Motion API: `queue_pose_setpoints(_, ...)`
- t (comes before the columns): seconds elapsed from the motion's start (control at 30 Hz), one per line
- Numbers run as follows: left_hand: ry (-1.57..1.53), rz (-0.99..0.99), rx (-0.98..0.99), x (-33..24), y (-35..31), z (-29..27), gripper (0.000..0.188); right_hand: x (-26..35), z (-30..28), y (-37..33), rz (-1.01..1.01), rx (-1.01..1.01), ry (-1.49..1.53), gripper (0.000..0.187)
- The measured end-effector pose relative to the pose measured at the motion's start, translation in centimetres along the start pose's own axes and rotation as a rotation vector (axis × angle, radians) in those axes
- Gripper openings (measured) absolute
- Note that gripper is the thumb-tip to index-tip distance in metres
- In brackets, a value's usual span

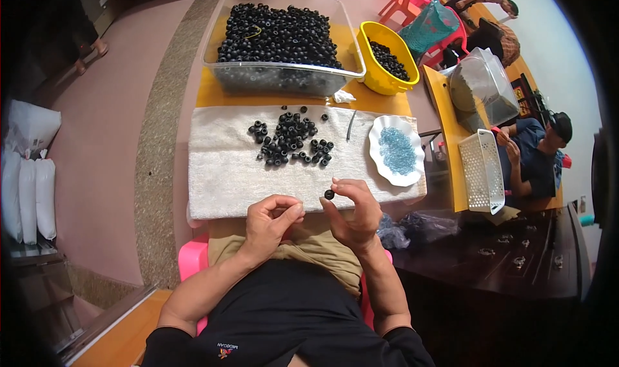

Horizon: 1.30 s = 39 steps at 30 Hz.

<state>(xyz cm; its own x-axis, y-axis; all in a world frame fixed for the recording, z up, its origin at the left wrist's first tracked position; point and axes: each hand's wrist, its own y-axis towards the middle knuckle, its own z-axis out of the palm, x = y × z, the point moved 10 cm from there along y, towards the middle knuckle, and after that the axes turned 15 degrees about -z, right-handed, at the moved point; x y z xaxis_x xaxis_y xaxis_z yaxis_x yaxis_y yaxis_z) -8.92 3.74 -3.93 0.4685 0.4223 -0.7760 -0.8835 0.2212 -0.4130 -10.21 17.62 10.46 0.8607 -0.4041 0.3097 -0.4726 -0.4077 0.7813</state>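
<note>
Between thumb and forefinger my right hand pinches a small round black part with a hole in it, just over the near edge of a white towel. To its left, my left hand is closed, thumb against forefinger; whatever lies in that pinch, if anything, is too small to make out. Loose black parts of the same ring-like kind lie scattered on the towel's far half. On the right stands a white scalloped plate holding small clear-blue pieces. A thin dark stick rests beside the plate.
Behind the towel is a clear plastic bin full of black parts. A yellow tub with more stands right of it. Further right, a person sits at another table with a white perforated basket. White sacks stand at far left.
</note>
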Motion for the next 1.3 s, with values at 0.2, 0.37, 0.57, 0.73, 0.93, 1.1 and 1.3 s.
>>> queue_pose_setpoints(0.2, 0.031, 0.052, -0.026, -0.7, -0.2, -0.1, 0.014, -1.4, -1.2, -0.7, 0.035, -0.010, -0.045, 0.041)
queue_pose_setpoints(0.37, 0.086, 0.052, -0.020, -0.6, -0.4, -0.2, 0.013, -5.6, -3.6, -2.9, 0.227, 0.022, -0.172, 0.029)
queue_pose_setpoints(0.57, 0.095, 0.063, -0.015, -0.2, -0.5, -0.2, 0.011, -11.9, -7.3, -1.4, 0.255, 0.050, -0.322, 0.025)
queue_pose_setpoints(0.73, 0.079, 0.059, -0.035, 0.1, -0.5, -0.3, 0.011, -19.1, -9.5, 8.1, 0.090, -0.023, -0.389, 0.018)
queue_pose_setpoints(0.93, 0.064, 0.016, -0.051, -0.2, 0.0, -0.9, 0.011, -23.0, -9.1, 11.4, -0.010, -0.023, -0.619, 0.022)
queue_pose_setpoints(1.1, 0.187, 0.094, -0.041, -0.9, -0.2, -0.9, 0.011, -18.1, -3.9, 9.9, 0.076, -0.008, -0.290, 0.013)
queue_pose_setpoints(1.3, 0.214, 0.120, -0.068, -1.5, -0.3, -0.7, 0.012, -13.9, 0.3, 12.2, 0.143, 0.087, -0.020, 0.011)
